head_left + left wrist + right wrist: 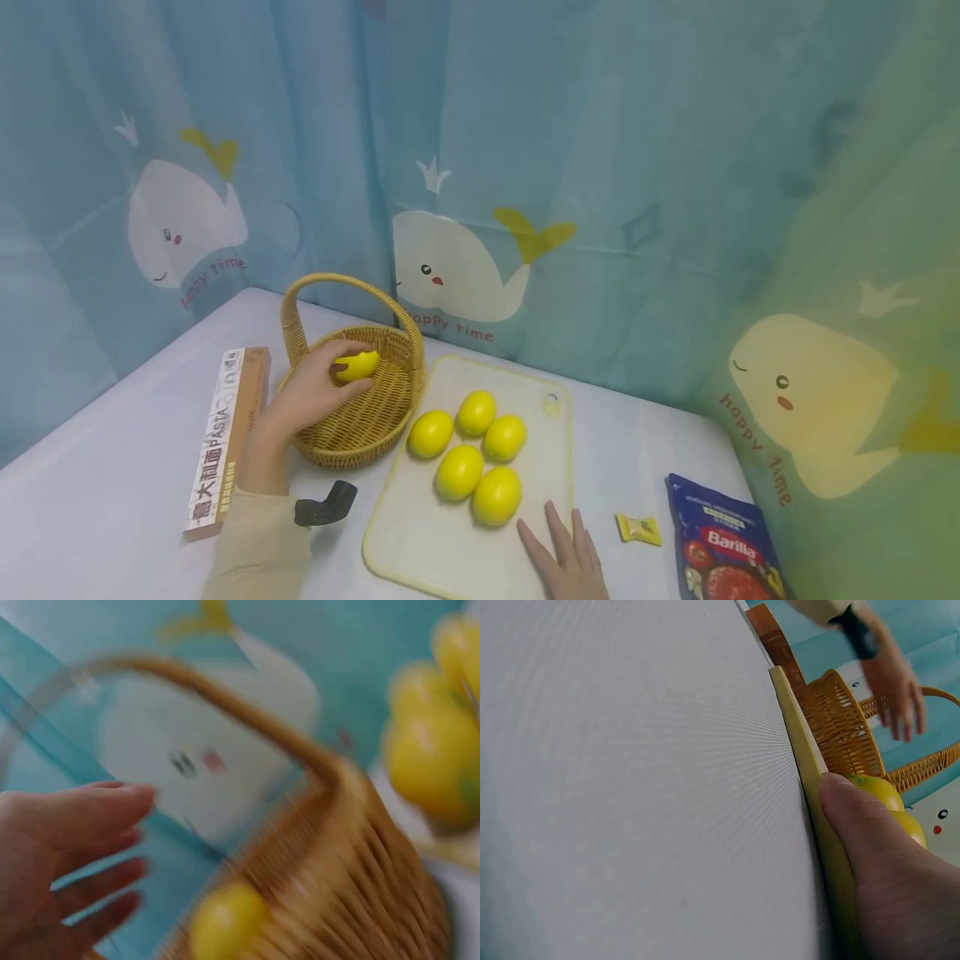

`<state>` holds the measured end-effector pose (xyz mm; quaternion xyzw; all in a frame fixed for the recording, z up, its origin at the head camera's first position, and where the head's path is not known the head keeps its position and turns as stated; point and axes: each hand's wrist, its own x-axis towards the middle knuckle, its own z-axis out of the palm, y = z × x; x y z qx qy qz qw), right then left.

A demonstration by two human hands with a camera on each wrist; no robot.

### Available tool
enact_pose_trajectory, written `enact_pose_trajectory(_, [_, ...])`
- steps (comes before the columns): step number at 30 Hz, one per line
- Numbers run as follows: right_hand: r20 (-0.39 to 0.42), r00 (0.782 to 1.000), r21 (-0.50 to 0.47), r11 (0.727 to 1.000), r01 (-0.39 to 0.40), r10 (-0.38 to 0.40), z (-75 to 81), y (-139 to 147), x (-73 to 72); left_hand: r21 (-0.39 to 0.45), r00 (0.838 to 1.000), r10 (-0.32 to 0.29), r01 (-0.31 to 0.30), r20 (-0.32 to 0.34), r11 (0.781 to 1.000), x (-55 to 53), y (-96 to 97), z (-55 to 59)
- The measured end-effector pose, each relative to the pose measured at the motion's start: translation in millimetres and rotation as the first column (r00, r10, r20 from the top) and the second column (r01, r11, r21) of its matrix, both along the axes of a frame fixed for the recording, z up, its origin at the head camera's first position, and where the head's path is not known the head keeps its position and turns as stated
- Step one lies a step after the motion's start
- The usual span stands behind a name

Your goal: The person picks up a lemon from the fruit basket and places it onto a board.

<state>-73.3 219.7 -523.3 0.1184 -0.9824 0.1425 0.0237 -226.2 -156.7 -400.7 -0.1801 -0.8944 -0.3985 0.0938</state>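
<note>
My left hand [313, 390] is over the wicker basket [352, 433], close to a yellow lemon [358, 365] inside it. In the left wrist view, blurred by motion, the fingers of that hand [82, 825] are spread and hold nothing; the lemon [229, 922] sits apart from them in the basket. Several more lemons [459, 472] lie grouped on a pale cutting board [405, 533] right of the basket. My right hand [570, 567] rests at the board's lower right edge with fingers extended, and its thumb [855, 817] lies along the rim in the right wrist view.
A pasta box [225, 442] lies left of the basket. Right of the board are a small yellow packet [638, 529] and a blue Barilla pouch [723, 542]. A printed curtain [637, 167] hangs behind the white table [652, 450].
</note>
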Motion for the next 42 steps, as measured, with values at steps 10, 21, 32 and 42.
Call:
enact_pose_trajectory(10, [0.057,0.998,-0.012,1.000,0.004,-0.003,6.5,-1.1,-1.0,-0.029,0.990,0.133,-0.131,0.053,0.991,-30.5,-7.5,-47.8])
enact_pose_trajectory(21, [0.107,0.994,-0.037,0.999,0.007,-0.003,13.9,-2.4,-2.6,-0.184,0.975,0.157,-0.128,0.155,0.975,-34.7,-1.3,-51.6])
enact_pose_trajectory(32, [0.050,0.999,-0.028,1.000,-0.007,0.008,8.8,-0.7,-2.0,-0.162,0.980,0.151,-0.129,0.127,0.978,-31.4,3.7,-51.6])
enact_pose_trajectory(42, [0.030,0.999,-0.026,1.000,-0.008,0.009,6.3,-1.3,-0.6,-0.161,0.979,0.119,-0.092,0.168,0.983,-28.5,3.9,-51.3])
